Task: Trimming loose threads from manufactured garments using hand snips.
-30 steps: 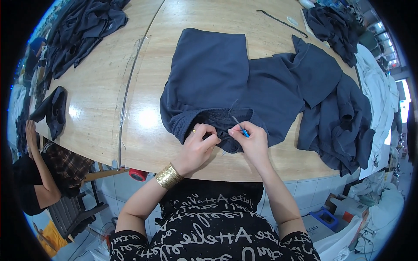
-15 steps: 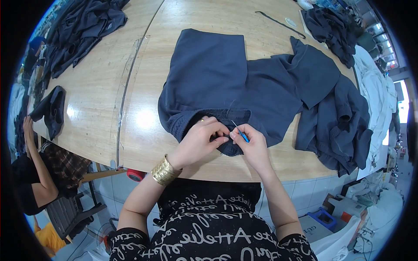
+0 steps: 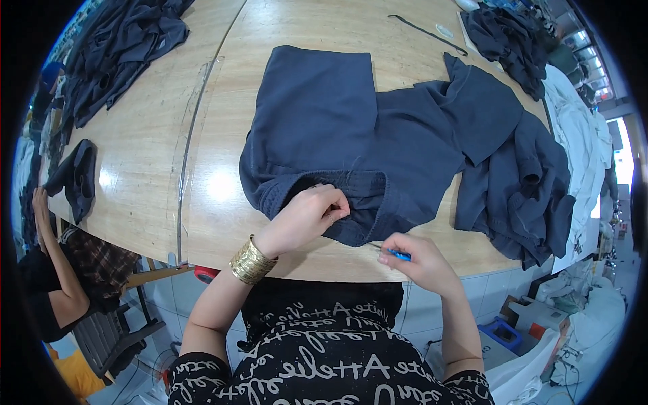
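Dark navy knit garment (image 3: 351, 135) is laid flat on the pale wooden counter (image 3: 148, 175). Its ribbed hem is pinched by left hand (image 3: 307, 219) fingers. A small blue-handled tool (image 3: 398, 255) is gripped by right hand (image 3: 418, 260) at the counter edge.

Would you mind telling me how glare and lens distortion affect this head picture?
In the head view, ceiling light leaves a bright glare patch on the wooden table beside the dark blue garment; the fisheye lens bends the table edge and blacks out the corners; the left hand and right hand look sharp, without motion blur.
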`<state>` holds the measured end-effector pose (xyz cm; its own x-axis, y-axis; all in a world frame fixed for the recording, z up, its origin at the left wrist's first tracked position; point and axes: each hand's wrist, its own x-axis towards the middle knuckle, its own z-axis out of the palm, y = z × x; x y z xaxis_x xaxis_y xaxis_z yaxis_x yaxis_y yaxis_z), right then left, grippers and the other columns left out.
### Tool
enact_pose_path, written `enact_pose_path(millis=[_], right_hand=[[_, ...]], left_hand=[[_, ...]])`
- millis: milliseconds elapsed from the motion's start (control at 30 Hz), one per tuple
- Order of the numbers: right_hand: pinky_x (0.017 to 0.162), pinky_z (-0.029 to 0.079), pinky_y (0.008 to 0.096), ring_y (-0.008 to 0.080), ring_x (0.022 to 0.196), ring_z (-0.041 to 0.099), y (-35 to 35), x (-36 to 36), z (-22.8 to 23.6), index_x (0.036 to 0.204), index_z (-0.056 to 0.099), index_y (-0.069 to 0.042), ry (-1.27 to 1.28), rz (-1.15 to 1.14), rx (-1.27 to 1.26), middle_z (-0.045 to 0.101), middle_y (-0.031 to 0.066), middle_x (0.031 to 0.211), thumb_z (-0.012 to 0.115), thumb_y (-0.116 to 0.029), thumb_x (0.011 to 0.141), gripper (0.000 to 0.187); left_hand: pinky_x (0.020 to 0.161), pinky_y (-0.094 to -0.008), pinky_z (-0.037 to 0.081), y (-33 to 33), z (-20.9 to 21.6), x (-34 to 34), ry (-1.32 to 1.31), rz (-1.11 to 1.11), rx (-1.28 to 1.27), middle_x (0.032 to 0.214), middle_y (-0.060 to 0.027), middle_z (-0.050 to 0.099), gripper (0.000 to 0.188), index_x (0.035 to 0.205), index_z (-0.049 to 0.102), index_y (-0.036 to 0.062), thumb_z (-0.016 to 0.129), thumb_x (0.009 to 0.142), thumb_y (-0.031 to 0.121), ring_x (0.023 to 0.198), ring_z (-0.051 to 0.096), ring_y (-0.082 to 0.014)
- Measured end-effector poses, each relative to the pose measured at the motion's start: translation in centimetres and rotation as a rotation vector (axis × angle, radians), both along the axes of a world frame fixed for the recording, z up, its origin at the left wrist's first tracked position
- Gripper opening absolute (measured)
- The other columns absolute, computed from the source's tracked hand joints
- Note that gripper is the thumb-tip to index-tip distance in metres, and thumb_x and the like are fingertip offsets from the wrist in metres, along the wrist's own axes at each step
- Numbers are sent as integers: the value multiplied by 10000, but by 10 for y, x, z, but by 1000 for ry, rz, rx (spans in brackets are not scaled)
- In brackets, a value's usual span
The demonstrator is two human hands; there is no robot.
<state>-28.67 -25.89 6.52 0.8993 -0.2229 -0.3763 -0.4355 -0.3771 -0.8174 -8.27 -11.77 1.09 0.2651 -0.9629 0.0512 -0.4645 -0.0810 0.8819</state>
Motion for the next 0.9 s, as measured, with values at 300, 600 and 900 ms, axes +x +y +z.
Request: enact_pose_path(millis=[300, 600, 900], right_hand=[[664, 437, 220, 51, 759, 570, 12, 39, 4, 919, 566, -3, -251, -320, 283, 643, 42, 790, 622, -157, 908, 164], [641, 485, 296, 189, 724, 647, 14, 45, -12, 919, 578, -42, -94, -250, -255, 655, 73, 791, 644, -263, 891, 233], [621, 476, 373, 269, 694, 622, 25, 33, -23, 915, 606, -83, -141, -117, -573, 636, 86, 755, 671, -310, 842, 247]], left_hand=[[675, -331, 490, -2, 5, -2, -212, -119, -36, 792, -65, 602, 83, 859, 639, 31, 675, 806, 83, 766, 596, -218], [586, -329, 496, -1, 0, -4, 54, 84, 72, 691, -117, 632, 94, 865, 548, 0, 590, 896, 78, 661, 661, -255], [524, -300, 471, 3, -1, -12, -207, 142, -27, 663, -80, 614, 93, 899, 488, 21, 555, 924, 81, 596, 639, -215]])
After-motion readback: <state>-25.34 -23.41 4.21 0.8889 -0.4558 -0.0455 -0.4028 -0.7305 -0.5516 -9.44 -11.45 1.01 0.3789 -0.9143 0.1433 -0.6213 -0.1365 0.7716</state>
